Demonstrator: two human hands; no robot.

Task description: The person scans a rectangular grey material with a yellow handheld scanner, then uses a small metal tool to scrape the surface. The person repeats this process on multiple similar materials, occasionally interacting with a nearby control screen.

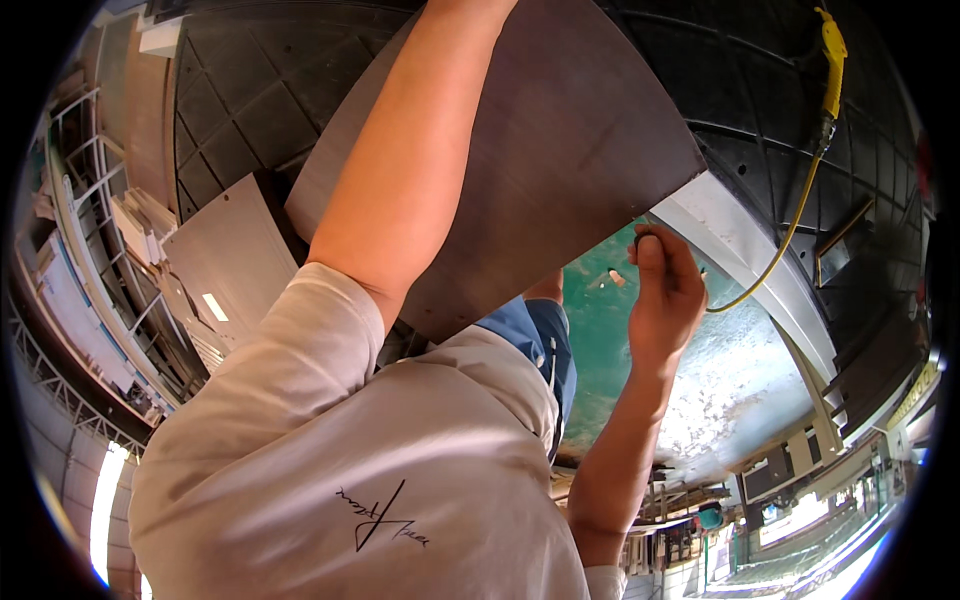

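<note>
Beside a brown panel [570, 150] overhanging the black desk [765, 165], the right hand [668, 295] pinches a small dark piece [639, 239] — apparently edge work, next calling for steadiness — while the left hand's grip cannot be told.

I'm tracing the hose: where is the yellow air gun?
The yellow air gun is at the head view's upper right, on the black grooved surface, right of the brown board.

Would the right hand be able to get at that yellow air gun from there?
Probably yes: nothing visible stands between the right hand and the yellow air gun, though that hand seems to pinch a small dark thing.
</note>
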